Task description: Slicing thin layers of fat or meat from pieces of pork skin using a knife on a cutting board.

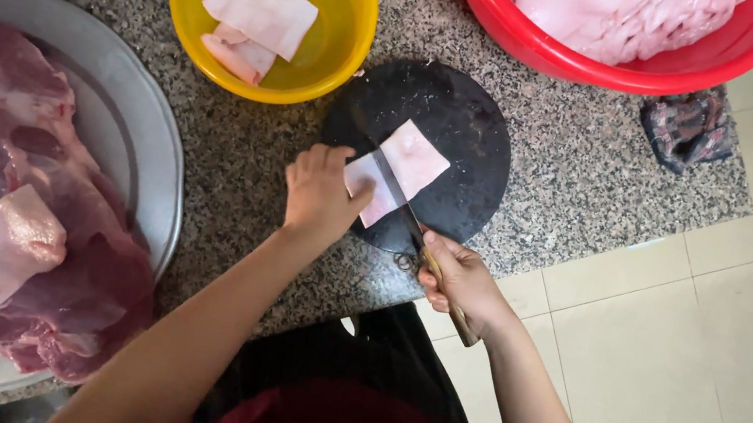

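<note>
Pale slab of pork fat lies flat on round black cutting board, near its front-left edge. Knife blade crosses the slab; right hand wraps closed around the wooden handle, just off the board's near rim. Left hand presses fingers down on the slab's left end, beside the blade. Behind-left, yellow bowl holds cut fat pieces. Behind-right, red basin holds a pale pink mass. Far left, large metal tray carries dark red raw meat. Crumpled cloth sits on granite counter.
</note>
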